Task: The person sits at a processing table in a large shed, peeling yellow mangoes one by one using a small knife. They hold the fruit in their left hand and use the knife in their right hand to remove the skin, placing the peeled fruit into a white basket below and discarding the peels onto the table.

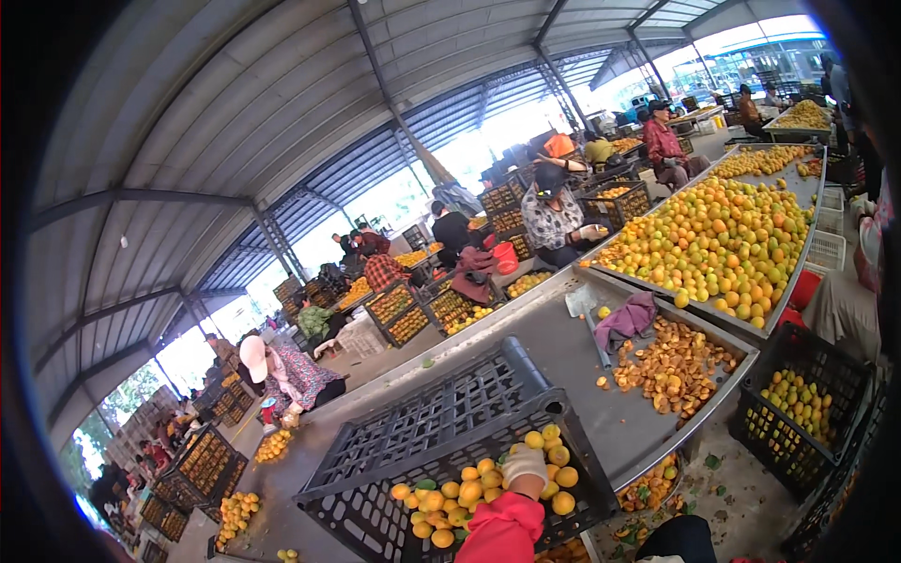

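A large black slatted plastic crate (422, 413) sits at a slant on the metal-topped table (563, 375) in front of me. Whole yellow-orange apricots (446, 511) are heaped at its near side. My left hand (526, 466), in a whitish glove with a red sleeve, reaches from the lower edge into this heap. Its fingers bend down among the fruit, and their tips are hidden, so what they grip cannot be made out. My right hand does not show clearly.
Halved apricots (671, 371), a purple cloth (626, 319) and a flat-bladed scraper (587, 310) lie on the table. Another table (788, 291) holds a big apricot pile. A black crate (807, 403) of greenish-yellow fruit stands at right. Several people sit among crates beyond.
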Demonstrator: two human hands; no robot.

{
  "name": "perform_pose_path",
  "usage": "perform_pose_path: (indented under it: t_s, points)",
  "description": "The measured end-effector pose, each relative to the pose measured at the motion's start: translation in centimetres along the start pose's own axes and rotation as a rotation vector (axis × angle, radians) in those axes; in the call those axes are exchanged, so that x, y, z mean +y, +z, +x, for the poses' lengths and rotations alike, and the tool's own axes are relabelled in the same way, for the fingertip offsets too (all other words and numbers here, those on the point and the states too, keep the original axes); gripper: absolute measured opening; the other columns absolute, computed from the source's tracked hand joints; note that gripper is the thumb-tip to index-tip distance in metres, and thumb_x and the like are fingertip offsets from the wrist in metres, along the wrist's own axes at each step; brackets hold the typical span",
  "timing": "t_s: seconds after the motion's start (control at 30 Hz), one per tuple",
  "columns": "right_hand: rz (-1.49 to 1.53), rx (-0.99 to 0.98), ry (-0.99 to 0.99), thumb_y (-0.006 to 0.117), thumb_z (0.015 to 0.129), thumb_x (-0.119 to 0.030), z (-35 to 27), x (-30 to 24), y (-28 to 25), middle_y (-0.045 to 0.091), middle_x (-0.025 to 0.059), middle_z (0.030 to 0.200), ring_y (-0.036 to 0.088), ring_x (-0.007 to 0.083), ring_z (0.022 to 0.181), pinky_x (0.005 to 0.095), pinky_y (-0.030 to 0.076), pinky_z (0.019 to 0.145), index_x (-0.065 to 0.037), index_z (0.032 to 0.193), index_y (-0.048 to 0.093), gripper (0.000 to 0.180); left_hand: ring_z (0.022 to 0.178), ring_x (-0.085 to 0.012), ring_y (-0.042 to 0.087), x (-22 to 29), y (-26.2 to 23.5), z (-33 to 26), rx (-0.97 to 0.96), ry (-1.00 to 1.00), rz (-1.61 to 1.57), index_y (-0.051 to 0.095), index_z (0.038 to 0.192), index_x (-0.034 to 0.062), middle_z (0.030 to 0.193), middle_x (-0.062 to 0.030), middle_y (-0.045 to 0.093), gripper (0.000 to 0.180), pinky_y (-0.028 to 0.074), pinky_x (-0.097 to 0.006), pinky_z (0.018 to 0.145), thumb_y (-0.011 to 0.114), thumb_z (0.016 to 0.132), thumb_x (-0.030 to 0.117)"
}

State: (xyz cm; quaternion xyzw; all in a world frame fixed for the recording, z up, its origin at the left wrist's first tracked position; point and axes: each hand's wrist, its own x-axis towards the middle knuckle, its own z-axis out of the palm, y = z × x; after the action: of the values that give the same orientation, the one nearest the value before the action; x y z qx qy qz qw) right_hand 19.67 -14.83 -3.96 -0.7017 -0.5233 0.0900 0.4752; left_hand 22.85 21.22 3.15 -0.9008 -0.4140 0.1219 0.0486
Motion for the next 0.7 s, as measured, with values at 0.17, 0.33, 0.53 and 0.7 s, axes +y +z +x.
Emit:
perform_pose_path:
  t_s: [0.17,0.33,0.53,0.7]
  points:
    - [-0.028,0.037,-0.035,0.066,0.081,-0.015,-0.5,-0.4,0.0,0.063,0.0151,0.080,0.062,0.0354,0.070,0.0411,0.051,0.061,-0.008,0.094,0.065,0.015,0.110,-0.0390,0.060,-2.3,1.3,-0.7,0.156,0.039,-0.107,0.065,0.110,0.0063,0.123,-0.0212,0.056,0.033,0.052,-0.043,0.087,0.067,0.077,0.007]
    - [-0.001,0.016,0.030,0.066,0.079,-0.011,-0.5,-2.2,-0.2,0.061,0.0148,0.075,0.061,0.0344,0.068,0.0403,0.050,0.059,-0.008,0.090,0.063,0.011,0.101,-0.0383,0.063,-4.8,5.0,0.4,0.299,0.235,-0.167,0.063,0.102,0.0060,0.108,-0.0190,0.065,0.021,0.052,-0.047,0.083,0.058,0.082,0.012]
    - [-0.057,-0.019,0.025,0.064,0.081,-0.012,-1.6,-2.2,0.2,0.063,0.0162,0.080,0.064,0.0348,0.075,0.0411,0.052,0.064,-0.009,0.095,0.065,0.014,0.101,-0.0364,0.065,-2.8,3.1,0.3,0.255,0.223,-0.107,0.065,0.101,0.0069,0.105,-0.0171,0.067,0.021,0.053,-0.047,0.079,0.059,0.081,0.011]
    - [-0.047,-0.013,0.083,0.064,0.082,-0.013,-1.4,-1.2,0.6,0.065,0.0160,0.083,0.064,0.0350,0.076,0.0417,0.053,0.066,-0.010,0.097,0.066,0.015,0.106,-0.0322,0.066,-1.6,1.8,0.2,0.114,0.075,-0.042,0.069,0.109,0.0105,0.111,-0.0145,0.069,0.029,0.055,-0.043,0.080,0.065,0.080,0.013]
